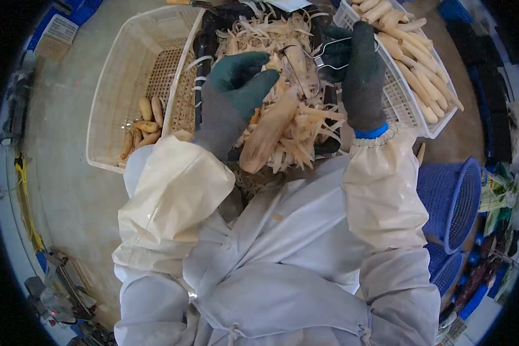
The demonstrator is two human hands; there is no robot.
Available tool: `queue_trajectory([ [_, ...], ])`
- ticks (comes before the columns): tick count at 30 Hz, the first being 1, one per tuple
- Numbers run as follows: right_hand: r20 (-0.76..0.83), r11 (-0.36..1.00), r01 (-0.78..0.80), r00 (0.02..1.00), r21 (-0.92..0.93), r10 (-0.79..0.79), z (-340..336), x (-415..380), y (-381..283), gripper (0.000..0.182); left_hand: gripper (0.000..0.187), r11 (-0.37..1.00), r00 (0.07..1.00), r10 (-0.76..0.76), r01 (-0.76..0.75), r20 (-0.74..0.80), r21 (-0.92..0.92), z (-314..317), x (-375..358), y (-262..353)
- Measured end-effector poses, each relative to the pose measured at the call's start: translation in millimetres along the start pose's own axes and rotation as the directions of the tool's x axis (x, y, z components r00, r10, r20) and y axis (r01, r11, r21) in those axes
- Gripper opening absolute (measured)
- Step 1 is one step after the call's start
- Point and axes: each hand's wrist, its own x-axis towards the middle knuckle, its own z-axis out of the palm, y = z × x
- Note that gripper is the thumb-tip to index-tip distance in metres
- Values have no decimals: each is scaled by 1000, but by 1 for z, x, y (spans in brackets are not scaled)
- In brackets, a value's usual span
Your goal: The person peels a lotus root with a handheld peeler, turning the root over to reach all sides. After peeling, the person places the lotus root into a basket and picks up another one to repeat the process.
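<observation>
My left hand [236,86], in a dark green and grey glove, is over the left side of a heap of peelings [311,130]. Its thumb and fingers are apart, with nothing visible between them. Just below the thumb, a thick brownish root vegetable [270,132] lies slantwise on the heap. My right hand [360,69], gloved the same way, has its fingers around the bent wire handle of a metal peeler [319,62]. The peeler's frame reaches left over a pale root piece [296,60]. Part of that piece is hidden by the peelings.
At left, a white basket [106,98] contains several short brownish roots [147,124]. A second white basket [395,104] at right is heaped with long pale roots [415,55]. Blue mesh baskets [444,196] stand lower right. Dark-wrapped edges [205,43] border the peelings.
</observation>
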Motion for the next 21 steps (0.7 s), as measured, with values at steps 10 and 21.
queue_trajectory([
  [10,-49,993,100,994,55,-98,7,-6,1,53,35,900,972,226,-234,66,367,7,-8,9],
  [21,-1,988,153,988,4,-153,15,-23,-15,45,22,802,925,342,-378,164,462,8,-1,-6],
])
